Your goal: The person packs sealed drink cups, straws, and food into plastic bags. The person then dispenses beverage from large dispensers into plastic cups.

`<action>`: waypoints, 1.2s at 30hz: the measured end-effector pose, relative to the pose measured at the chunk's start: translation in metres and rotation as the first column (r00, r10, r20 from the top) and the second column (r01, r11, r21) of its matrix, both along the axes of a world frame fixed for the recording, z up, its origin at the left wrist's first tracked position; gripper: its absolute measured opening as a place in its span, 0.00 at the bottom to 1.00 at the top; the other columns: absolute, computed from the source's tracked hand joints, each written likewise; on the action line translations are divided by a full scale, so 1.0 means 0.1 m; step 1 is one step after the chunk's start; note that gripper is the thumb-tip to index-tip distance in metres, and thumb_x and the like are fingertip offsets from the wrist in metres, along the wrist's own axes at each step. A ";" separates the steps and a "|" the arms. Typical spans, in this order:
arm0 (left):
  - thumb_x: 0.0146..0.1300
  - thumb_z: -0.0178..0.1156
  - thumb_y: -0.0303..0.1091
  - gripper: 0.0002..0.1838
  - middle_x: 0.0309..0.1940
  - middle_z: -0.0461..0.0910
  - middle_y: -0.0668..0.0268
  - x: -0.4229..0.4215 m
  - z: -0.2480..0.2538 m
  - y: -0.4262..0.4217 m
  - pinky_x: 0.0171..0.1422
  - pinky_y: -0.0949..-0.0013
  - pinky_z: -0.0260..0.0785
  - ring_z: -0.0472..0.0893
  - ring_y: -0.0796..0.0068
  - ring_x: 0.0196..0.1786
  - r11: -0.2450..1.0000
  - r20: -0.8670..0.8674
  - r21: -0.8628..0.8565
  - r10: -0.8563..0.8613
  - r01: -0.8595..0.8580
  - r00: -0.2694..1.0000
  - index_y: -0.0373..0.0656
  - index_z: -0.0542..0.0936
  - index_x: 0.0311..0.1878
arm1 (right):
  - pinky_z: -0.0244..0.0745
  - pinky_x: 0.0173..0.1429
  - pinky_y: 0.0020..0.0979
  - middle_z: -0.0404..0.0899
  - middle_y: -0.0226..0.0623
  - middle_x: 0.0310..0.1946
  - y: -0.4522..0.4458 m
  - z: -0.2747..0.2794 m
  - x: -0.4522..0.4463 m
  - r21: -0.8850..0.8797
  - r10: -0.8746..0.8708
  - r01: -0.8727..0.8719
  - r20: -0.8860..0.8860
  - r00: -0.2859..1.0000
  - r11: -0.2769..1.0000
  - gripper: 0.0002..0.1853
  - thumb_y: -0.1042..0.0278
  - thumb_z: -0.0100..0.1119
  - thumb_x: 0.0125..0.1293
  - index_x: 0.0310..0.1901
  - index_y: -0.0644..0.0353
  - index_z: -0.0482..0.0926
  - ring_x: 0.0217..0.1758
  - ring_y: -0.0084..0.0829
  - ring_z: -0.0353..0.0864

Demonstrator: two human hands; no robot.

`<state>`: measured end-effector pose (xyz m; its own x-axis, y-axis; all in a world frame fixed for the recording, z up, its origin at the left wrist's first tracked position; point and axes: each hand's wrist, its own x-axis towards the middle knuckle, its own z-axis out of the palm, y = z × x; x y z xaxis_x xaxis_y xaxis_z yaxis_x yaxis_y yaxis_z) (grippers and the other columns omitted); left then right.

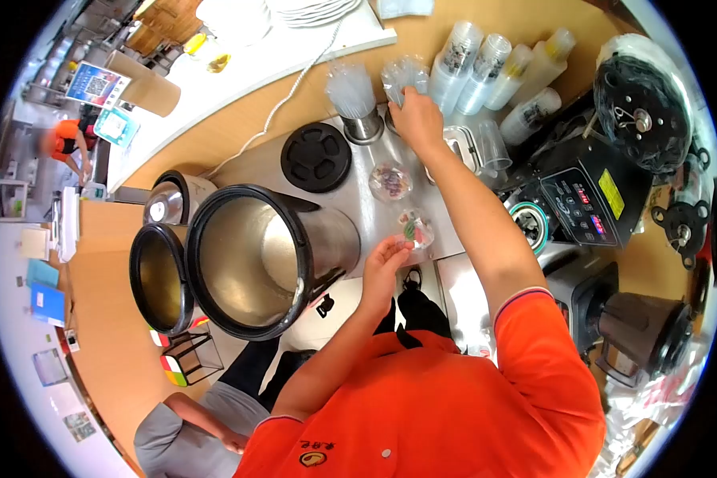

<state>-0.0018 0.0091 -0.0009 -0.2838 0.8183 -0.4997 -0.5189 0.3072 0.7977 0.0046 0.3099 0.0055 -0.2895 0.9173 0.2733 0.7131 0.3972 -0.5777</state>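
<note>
Head view: left hand [384, 263] touches clear round patterned cup [419, 226]; right hand [418, 119] apparently selects clear wrapped straws [402, 73], needing fine pinch; hands' closure unclear.

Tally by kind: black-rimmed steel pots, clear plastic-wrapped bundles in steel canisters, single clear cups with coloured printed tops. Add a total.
Black-rimmed steel pots: 3
Clear plastic-wrapped bundles: 2
Clear cups with printed tops: 2
Total: 7

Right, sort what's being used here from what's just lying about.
In use:
- printed-top cup at the left hand
- straws at the right hand
- probably the second cup

Lying about:
- black round lid
- blender
- stacked plates
</note>
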 end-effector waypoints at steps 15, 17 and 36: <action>0.70 0.57 0.27 0.19 0.54 0.85 0.59 -0.05 -0.03 -0.05 0.72 0.67 0.64 0.80 0.70 0.60 1.000 0.023 -0.019 0.024 -0.023 0.999 0.35 0.77 0.63 | 0.83 0.47 0.52 0.87 0.57 0.35 0.28 -0.07 -0.15 0.061 -0.007 -0.002 0.138 0.990 0.998 0.14 0.58 0.63 0.68 0.38 0.62 0.87 0.40 0.57 0.88; 0.70 0.57 0.27 0.19 0.54 0.85 0.59 -0.04 -0.03 -0.04 0.72 0.67 0.64 0.80 0.70 0.60 1.000 0.015 -0.014 0.020 -0.020 1.000 0.34 0.77 0.63 | 0.83 0.49 0.52 0.86 0.58 0.36 0.28 -0.03 -0.15 0.068 -0.011 0.004 0.109 0.994 0.998 0.15 0.58 0.63 0.68 0.36 0.64 0.86 0.41 0.58 0.88; 0.71 0.57 0.27 0.17 0.52 0.85 0.61 0.02 -0.02 -0.05 0.71 0.67 0.63 0.80 0.71 0.58 0.999 0.029 0.006 0.045 -0.045 0.999 0.37 0.78 0.61 | 0.81 0.53 0.49 0.86 0.55 0.41 0.18 -0.09 -0.69 0.061 0.237 -0.231 -0.128 0.963 0.971 0.13 0.61 0.66 0.63 0.41 0.64 0.86 0.45 0.58 0.86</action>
<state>0.0004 0.0042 -0.0029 -0.3059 0.8083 -0.5030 -0.5548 0.2779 0.7842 -0.0643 0.3277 -0.0040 -0.4528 0.8143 0.3632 0.5146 0.5713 -0.6393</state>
